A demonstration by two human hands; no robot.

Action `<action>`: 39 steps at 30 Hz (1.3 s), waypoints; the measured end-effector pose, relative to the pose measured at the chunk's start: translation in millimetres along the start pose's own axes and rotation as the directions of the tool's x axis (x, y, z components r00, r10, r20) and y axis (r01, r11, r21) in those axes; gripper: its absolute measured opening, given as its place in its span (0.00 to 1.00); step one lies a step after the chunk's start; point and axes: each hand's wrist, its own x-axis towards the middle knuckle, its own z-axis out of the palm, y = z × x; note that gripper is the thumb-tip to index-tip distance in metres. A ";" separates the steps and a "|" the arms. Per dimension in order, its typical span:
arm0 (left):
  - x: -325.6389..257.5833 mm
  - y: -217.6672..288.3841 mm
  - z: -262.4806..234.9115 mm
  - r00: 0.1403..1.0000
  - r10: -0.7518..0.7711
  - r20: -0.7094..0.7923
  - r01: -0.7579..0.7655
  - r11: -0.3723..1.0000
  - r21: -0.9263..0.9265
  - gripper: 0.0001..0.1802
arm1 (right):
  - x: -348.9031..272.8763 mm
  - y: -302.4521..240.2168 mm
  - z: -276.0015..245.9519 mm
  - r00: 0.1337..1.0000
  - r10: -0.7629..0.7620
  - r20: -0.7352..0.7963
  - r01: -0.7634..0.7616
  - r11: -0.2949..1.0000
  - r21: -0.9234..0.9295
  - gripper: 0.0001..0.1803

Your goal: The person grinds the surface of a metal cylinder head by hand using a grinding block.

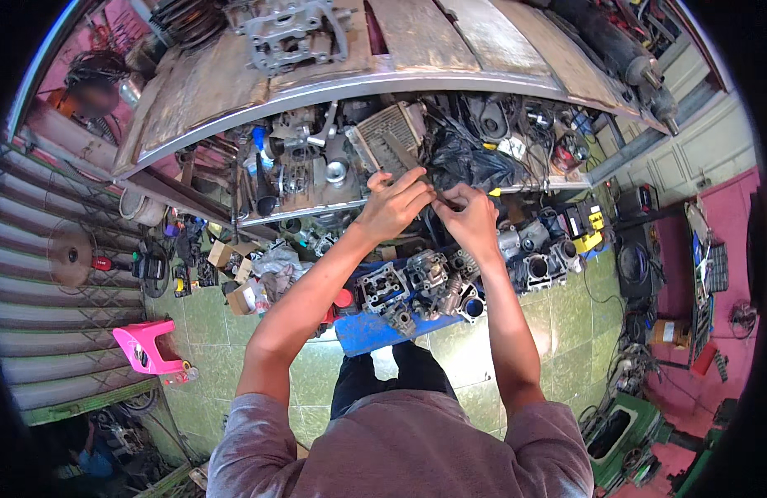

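In the head view, you've got a long, flat greyish strip (407, 159) slanting up in front of the finned radiator (402, 123) on the lower shelf (309, 212). Your right hand (469, 220) looks closed in a pinch on its near end; your left hand (397, 204) has its fingertips right by it, can't tell if they're gripping. I'd guess you're mid-handling, positioning it two-handed. Next move probably wants a firm pinch and clearance from that black plastic bag (470, 164).

Free passage lies over the green tiled floor (574, 353) at right; a brown wooden bench top (516, 41) blocks beyond the bare hands (393, 204), grey metal engine castings (384, 287) nearer.
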 end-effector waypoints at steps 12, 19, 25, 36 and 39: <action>18.2 -28.1 -70.2 0.996 -0.002 -0.091 0.011 0.995 0.100 0.06 | -24.8 -64.9 20.4 0.876 -0.370 -0.309 0.307 0.923 -0.233 0.13; 20.6 -39.4 -104.7 0.989 0.134 -0.055 -0.124 0.981 0.151 0.07 | -33.7 -104.6 10.1 0.859 -0.451 -0.243 0.357 0.867 -0.347 0.17; 34.8 -47.8 -133.7 0.968 0.230 -0.105 -0.213 0.965 0.151 0.05 | -41.0 -136.3 -2.9 0.831 -0.525 -0.183 0.406 0.798 -0.445 0.20; 49.7 -66.2 -174.1 0.948 0.274 -0.165 -0.227 0.940 0.255 0.09 | -38.5 -160.7 8.2 0.711 -0.598 -0.369 0.490 0.798 -0.349 0.23; 59.3 -73.5 -189.7 0.947 0.256 -0.193 -0.192 0.935 0.298 0.12 | -35.0 -169.8 8.8 0.679 -0.598 -0.426 0.487 0.801 -0.348 0.24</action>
